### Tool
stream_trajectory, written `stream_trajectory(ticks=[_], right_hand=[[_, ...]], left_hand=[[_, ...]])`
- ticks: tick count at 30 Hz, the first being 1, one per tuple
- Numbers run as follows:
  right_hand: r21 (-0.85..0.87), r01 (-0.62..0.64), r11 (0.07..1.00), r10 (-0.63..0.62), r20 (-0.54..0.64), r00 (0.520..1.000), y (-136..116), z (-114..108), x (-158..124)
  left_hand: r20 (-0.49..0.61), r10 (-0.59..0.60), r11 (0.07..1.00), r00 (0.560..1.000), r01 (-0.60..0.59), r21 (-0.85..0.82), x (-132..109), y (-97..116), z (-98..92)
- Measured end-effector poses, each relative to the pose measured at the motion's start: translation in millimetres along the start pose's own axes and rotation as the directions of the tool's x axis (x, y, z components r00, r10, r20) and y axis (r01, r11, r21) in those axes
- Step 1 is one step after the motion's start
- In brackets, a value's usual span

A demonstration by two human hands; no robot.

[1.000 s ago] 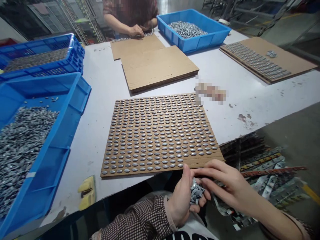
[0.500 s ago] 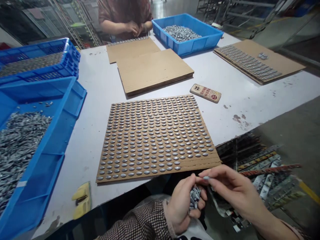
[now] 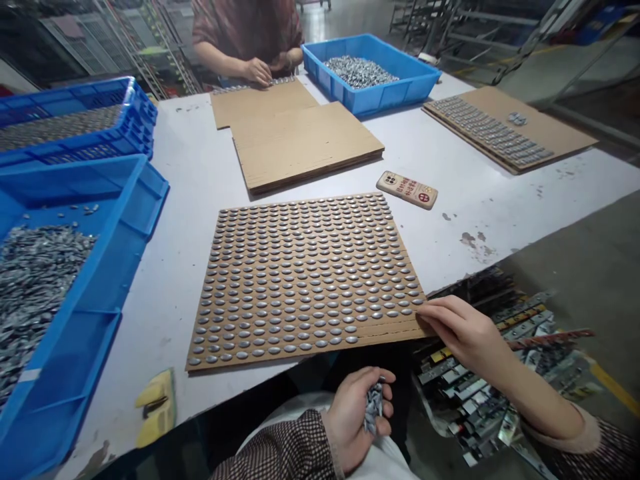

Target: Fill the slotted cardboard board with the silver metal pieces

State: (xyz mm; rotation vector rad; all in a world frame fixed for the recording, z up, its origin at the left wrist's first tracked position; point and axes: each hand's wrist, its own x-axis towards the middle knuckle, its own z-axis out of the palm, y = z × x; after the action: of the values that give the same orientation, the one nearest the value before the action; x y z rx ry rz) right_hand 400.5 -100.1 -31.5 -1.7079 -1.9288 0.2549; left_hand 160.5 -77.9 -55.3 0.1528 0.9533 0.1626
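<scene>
A bunch of metal studs (image 3: pixel 373 408) is gripped in the closed left hand (image 3: pixel 356 420), below the table edge (image 3: pixel 280 393), and stands roughly upright. The right hand (image 3: pixel 465 330) has been moved away from it and is laid open on the near corner of a cardboard sheet (image 3: pixel 395 328), with no stud seen in it. On the sheet, oval studs (image 3: pixel 300 280) are set in close rows, their long axes running crosswise. A blue crate (image 3: pixel 95 320) of loose studs (image 3: pixel 40 293) is left of both hands.
</scene>
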Motion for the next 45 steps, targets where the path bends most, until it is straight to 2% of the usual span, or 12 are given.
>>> stream_trajectory(ticks=[4, 13, 18, 22, 24, 26, 28, 30, 37, 42, 45], right_hand=[[-0.055, 0.016, 0.998, -0.015, 0.031, 0.999, 5, -1, 2], [0.100, -0.065, 0.993, 0.056, 0.092, 0.994, 7, -8, 5], [0.130, -0.041, 0.991, 0.030, 0.087, 0.996, 10, -7, 4], [0.135, -0.044, 0.990, 0.032, 0.092, 0.995, 12, -8, 4], [0.131, -0.070, 0.989, 0.060, 0.076, 0.995, 11, -11, 4], [0.129, -0.118, 0.985, 0.118, 0.010, 0.993, 9, -16, 1], [0.147, -0.159, 0.976, 0.172, -0.079, 0.982, 1, -19, -3], [0.193, -0.168, 0.967, 0.191, -0.111, 0.975, -11, -18, -9], [0.459, -0.166, 0.873, 0.108, 0.149, 0.983, -70, 11, -22], [0.597, -0.222, 0.771, 0.106, 0.224, 0.969, -84, 23, -15], [0.581, -0.244, 0.777, 0.139, 0.219, 0.966, -90, 25, -12]], left_hand=[[0.004, 0.007, 1.000, 1.000, -0.007, -0.009, -1, 1, 2.4], [0.062, 0.061, 0.994, 0.996, -0.067, 0.087, -7, 7, 7.6], [0.081, 0.057, 0.995, 0.995, -0.064, 0.079, -9, 11, 7.4], [0.083, 0.097, 0.993, 0.992, -0.103, 0.064, -11, 14, 8.1], [0.079, 0.122, 0.990, 0.989, -0.127, 0.061, -13, 17, 8.9], [0.084, 0.137, 0.988, 0.987, -0.142, 0.061, -16, 18, 9.7], [0.091, 0.150, 0.986, 0.984, -0.156, 0.060, -18, 20, 10.4], [0.095, 0.171, 0.983, 0.981, -0.177, 0.057, -19, 20, 11.1], [0.119, 0.211, 0.975, 0.970, -0.216, 0.039, -22, 21, 11.6], [0.102, 0.286, 0.955, 0.953, -0.292, 0.049, -23, 21, 9.3], [0.071, 0.340, 0.938, 0.938, -0.344, 0.052, -22, 20, 7.5]])
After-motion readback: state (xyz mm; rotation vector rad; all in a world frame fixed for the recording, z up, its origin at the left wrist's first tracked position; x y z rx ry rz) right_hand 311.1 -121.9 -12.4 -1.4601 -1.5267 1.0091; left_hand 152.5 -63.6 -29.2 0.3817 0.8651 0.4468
